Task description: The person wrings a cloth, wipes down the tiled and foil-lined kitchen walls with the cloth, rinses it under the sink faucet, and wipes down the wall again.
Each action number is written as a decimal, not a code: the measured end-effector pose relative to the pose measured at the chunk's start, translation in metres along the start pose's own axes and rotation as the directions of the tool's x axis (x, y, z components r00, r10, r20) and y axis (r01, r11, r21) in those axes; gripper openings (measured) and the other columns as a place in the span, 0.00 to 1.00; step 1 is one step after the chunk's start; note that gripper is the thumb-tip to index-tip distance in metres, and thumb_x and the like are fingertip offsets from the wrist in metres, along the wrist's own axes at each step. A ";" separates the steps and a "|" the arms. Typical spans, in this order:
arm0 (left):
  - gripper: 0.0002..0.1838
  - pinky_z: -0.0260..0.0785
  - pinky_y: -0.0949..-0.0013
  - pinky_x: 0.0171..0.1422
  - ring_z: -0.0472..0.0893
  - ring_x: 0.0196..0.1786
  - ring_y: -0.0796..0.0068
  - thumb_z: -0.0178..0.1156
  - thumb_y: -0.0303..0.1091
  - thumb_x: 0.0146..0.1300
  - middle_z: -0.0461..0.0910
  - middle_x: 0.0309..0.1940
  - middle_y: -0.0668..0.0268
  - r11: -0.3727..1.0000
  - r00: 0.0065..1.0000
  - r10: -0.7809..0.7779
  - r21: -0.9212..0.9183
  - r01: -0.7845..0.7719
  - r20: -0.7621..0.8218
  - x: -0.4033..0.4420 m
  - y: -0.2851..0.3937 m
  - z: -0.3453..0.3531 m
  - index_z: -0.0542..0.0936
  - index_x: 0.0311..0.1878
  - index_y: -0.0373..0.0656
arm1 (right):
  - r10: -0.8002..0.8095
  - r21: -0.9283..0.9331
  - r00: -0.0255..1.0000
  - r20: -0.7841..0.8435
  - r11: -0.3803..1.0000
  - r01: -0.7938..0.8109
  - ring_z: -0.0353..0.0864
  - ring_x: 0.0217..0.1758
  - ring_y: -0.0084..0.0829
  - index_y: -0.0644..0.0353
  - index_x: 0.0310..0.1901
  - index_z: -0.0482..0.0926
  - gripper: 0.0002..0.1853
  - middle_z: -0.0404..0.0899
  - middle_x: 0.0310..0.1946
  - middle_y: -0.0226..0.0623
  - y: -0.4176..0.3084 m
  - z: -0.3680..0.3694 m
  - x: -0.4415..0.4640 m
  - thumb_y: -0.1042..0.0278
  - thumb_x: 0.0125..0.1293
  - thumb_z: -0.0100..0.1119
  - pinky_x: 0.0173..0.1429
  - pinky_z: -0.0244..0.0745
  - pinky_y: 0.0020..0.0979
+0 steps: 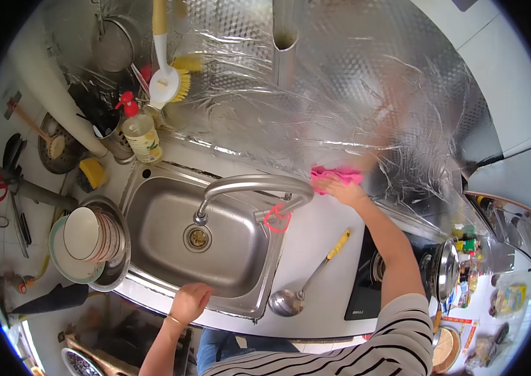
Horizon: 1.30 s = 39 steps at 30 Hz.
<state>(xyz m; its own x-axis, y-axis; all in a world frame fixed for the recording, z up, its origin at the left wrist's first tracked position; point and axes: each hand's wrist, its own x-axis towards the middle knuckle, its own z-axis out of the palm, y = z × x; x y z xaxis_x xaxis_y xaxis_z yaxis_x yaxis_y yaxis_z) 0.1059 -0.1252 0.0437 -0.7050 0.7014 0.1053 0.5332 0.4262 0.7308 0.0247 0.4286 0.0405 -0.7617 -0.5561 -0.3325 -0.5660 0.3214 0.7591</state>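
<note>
My right hand (342,188) presses a bright pink cloth (337,175) at the back of the white counter, where it meets the foil-covered wall. The fingers are closed on the cloth and partly hidden by it. My left hand (191,303) hovers by the front rim of the steel sink (215,276), its fingers curled in, with nothing seen in them. Between the hands, the curved faucet (259,183) arches over the basin, with a red band (278,219) hanging near its base. A ladle (288,301) with a yellow handle lies on the counter right of the sink.
Left of the sink, stacked bowls (82,233) sit in a metal basin (124,250). Behind them stand a yellow sponge (93,173) and a red-topped pump bottle (142,138). A black stove (360,285) with a lidded pot (447,268) is at right. Foil (234,113) lines the wall.
</note>
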 end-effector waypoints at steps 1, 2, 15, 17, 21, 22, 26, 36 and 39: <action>0.04 0.72 0.57 0.40 0.79 0.35 0.53 0.61 0.26 0.54 0.80 0.30 0.59 0.999 0.998 -0.045 -0.003 0.045 -0.043 -0.004 -0.005 0.002 0.79 0.33 0.41 | 0.044 0.049 0.998 0.047 0.998 -0.046 0.37 0.79 0.24 0.54 0.74 0.44 0.36 0.37 0.77 0.24 -0.003 0.009 -0.003 0.60 0.64 0.35 0.80 0.28 0.37; 0.02 0.73 0.57 0.42 0.80 0.36 0.53 0.61 0.26 0.54 0.81 0.31 0.58 0.992 0.992 -0.128 0.002 0.128 -0.015 -0.008 -0.009 0.006 0.79 0.32 0.41 | 0.059 -0.245 0.998 0.031 0.968 -0.050 0.38 0.79 0.25 0.55 0.74 0.45 0.36 0.40 0.77 0.25 -0.010 0.025 0.013 0.62 0.63 0.37 0.80 0.30 0.36; 0.04 0.71 0.57 0.39 0.79 0.33 0.56 0.60 0.25 0.54 0.80 0.31 0.60 0.984 0.986 -0.126 0.111 0.138 -0.111 -0.008 -0.015 0.094 0.77 0.34 0.43 | 0.092 -0.038 0.966 -0.240 0.994 -0.104 0.44 0.78 0.34 0.54 0.74 0.44 0.35 0.41 0.77 0.29 -0.014 -0.039 0.161 0.66 0.66 0.37 0.75 0.52 0.30; 0.04 0.71 0.58 0.39 0.79 0.32 0.56 0.60 0.25 0.53 0.80 0.30 0.61 0.984 0.991 -0.081 0.153 0.096 -0.102 -0.011 -0.014 0.096 0.77 0.33 0.44 | -0.051 0.450 0.998 0.044 0.892 0.026 0.44 0.78 0.34 0.53 0.74 0.45 0.35 0.41 0.77 0.27 -0.018 -0.019 0.115 0.66 0.65 0.38 0.76 0.51 0.30; 0.05 0.70 0.58 0.37 0.78 0.30 0.56 0.59 0.26 0.53 0.77 0.28 0.61 0.973 0.990 -0.019 0.225 0.050 -0.138 -0.010 -0.017 0.100 0.76 0.34 0.43 | 0.069 0.029 0.991 -0.114 0.997 -0.066 0.42 0.79 0.29 0.49 0.74 0.50 0.34 0.43 0.76 0.21 -0.029 0.028 -0.004 0.63 0.64 0.41 0.78 0.45 0.34; 0.05 0.70 0.57 0.38 0.78 0.31 0.56 0.59 0.26 0.53 0.77 0.28 0.61 0.967 0.992 -0.025 0.251 0.056 -0.125 -0.011 -0.016 0.101 0.76 0.34 0.43 | 0.064 0.023 0.992 -0.108 0.998 -0.062 0.42 0.79 0.29 0.49 0.74 0.50 0.34 0.43 0.76 0.21 -0.028 0.039 -0.025 0.63 0.64 0.41 0.78 0.45 0.34; 0.04 0.71 0.57 0.39 0.78 0.31 0.56 0.59 0.28 0.52 0.77 0.28 0.60 0.955 0.995 -0.024 0.290 0.052 -0.099 -0.016 -0.019 0.103 0.76 0.33 0.43 | 0.275 -0.073 0.953 -0.127 0.956 -0.285 0.48 0.75 0.26 0.42 0.71 0.58 0.32 0.54 0.72 0.19 0.009 0.007 -0.033 0.56 0.62 0.45 0.77 0.41 0.43; 0.08 0.69 0.57 0.42 0.78 0.36 0.56 0.58 0.26 0.50 0.77 0.32 0.59 0.942 0.992 -0.014 0.331 0.055 -0.125 -0.008 -0.012 0.101 0.75 0.35 0.41 | 0.726 0.178 0.453 -0.518 0.609 -0.773 0.53 0.74 0.28 0.42 0.70 0.59 0.30 0.56 0.72 0.21 0.151 -0.117 0.053 0.50 0.67 0.43 0.73 0.46 0.48; 0.14 0.67 0.55 0.46 0.77 0.40 0.55 0.57 0.27 0.49 0.77 0.37 0.58 0.925 0.991 -0.025 0.373 0.073 -0.134 -0.004 -0.007 0.098 0.75 0.42 0.40 | 0.506 -0.138 0.761 -0.407 0.789 -0.599 0.56 0.72 0.35 0.49 0.71 0.56 0.33 0.59 0.68 0.22 0.036 -0.042 0.086 0.58 0.63 0.46 0.77 0.41 0.44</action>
<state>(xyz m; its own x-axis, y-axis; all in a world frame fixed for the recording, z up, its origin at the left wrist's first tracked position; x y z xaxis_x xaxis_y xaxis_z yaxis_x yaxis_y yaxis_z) 0.1509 -0.0750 -0.0276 -0.7742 0.6078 0.1767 0.6158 0.6587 0.4323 -0.0478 0.3603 0.0623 -0.7374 -0.5722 0.3590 0.0529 0.4809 0.8752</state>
